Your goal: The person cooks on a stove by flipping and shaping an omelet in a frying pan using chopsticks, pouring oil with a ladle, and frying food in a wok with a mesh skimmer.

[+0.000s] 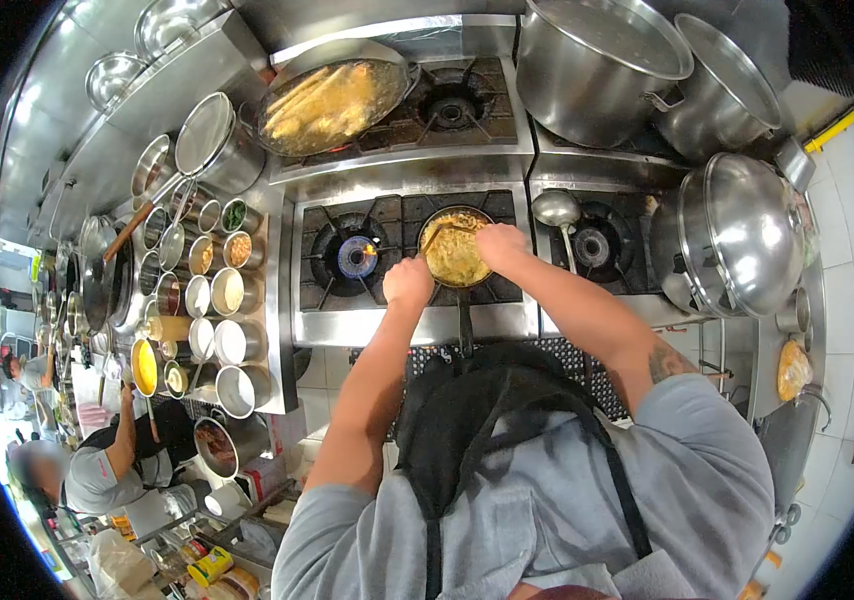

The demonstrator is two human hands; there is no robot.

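Observation:
A small pan (464, 297) of yellow food (457, 258) rests on the middle stove (407, 215), its dark handle pointing toward my body. On the pan's left side is my left hand (409, 282), its fingers closed round a thin dark utensil that reaches into the food. My right hand (503, 247) is closed at the pan's upper right, at the end of another dark, thin utensil over the food. The exact shape of both utensils is too small to tell. Left of the pan, a lit burner (357, 257) shows a blue and yellow flame.
Behind, long golden pieces fry in a wide pan (332, 105). Large pots (602, 75) stand back right, with a ladle (557, 208) below and a domed lid (747, 235) at right. Several metal containers (237, 290) line the left counter. A co-worker (112, 465) stands at far left.

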